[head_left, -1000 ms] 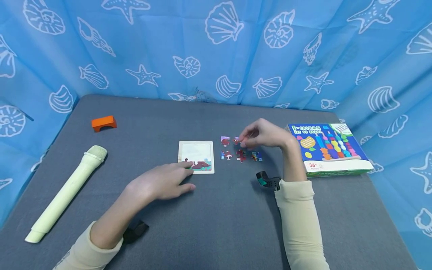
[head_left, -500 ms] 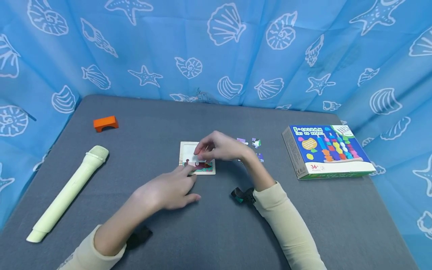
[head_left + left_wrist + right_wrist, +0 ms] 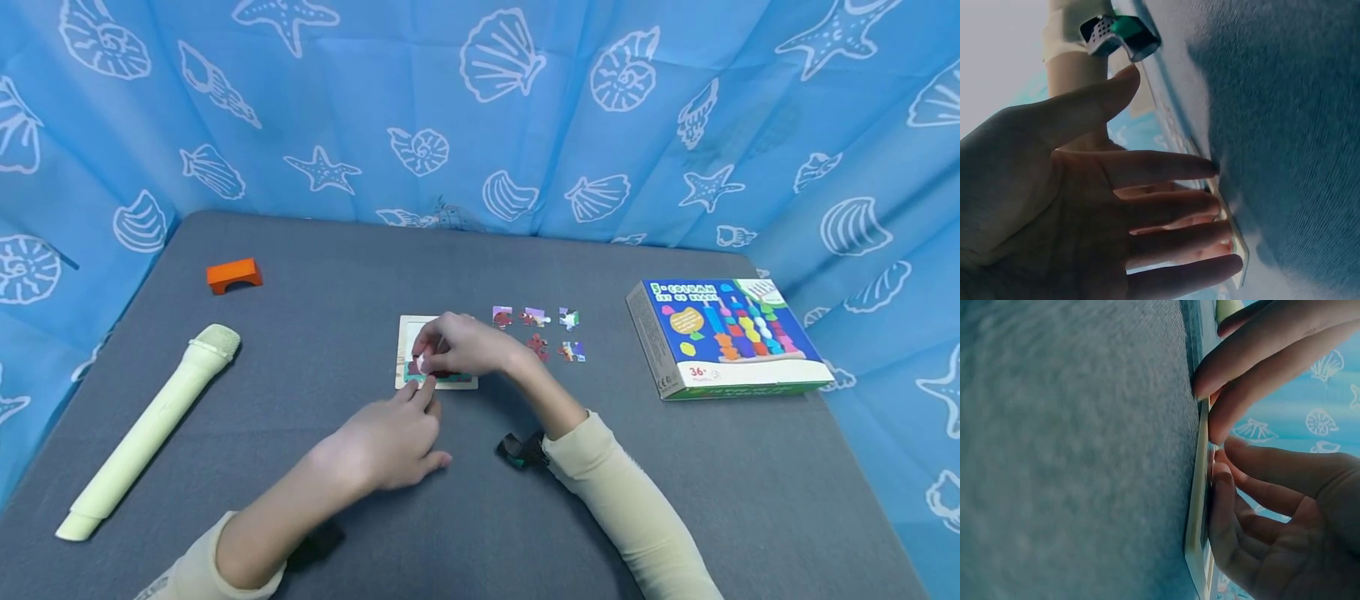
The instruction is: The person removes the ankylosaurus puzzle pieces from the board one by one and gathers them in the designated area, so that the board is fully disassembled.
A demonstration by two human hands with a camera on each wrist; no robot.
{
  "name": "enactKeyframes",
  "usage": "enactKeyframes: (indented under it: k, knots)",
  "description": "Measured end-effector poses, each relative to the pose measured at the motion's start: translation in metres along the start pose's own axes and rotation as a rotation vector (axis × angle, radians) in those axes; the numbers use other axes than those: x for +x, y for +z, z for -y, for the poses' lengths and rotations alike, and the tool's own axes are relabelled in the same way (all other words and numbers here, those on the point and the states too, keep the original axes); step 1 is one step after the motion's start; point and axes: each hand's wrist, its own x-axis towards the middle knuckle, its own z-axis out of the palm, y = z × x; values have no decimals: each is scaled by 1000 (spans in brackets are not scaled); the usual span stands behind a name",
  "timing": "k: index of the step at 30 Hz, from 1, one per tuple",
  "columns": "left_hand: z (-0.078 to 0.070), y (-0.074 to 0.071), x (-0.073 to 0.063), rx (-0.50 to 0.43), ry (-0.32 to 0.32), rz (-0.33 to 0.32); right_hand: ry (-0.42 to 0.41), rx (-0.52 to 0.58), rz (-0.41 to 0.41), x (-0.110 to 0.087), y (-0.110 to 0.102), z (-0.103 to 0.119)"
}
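A square wooden puzzle tray (image 3: 400,379) lies mid-table, its bottom strip filled with dark red and teal pieces. Over its left part, my right hand (image 3: 471,346) pinches a small jigsaw piece (image 3: 422,363) between thumb and fingers, mostly hidden by them. My left hand (image 3: 390,433) rests at the tray's near edge with straight fingers, the thumb held apart, as the left wrist view also shows. In the right wrist view both hands' fingertips meet low over the tray (image 3: 1195,528). Several loose jigsaw pieces (image 3: 537,317) lie in two rows right of the tray.
A bead-game box (image 3: 738,333) stands at the right. At the left are a pale green toy microphone (image 3: 150,433) and an orange arch block (image 3: 235,274). A blue curtain with shells (image 3: 480,117) hangs behind the grey table (image 3: 337,275).
My right hand has moved left from the loose pieces to the tray, carrying the lower-left piece, then lowered toward its left side. My left hand has shifted slightly toward me.
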Motion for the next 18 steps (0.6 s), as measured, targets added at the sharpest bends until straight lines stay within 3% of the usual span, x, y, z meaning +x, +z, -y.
enactKeyframes:
  k: [6,11,18]
  knots:
    - [-2,3,2,2,-16,-4,8,10,-25,2,3,2]
    - [-2,3,2,-3,-22,-7,-35,59,-49,1,1,0]
    - [0,0,2,-13,-19,-13,-61,160,-104,-10,-19,-9]
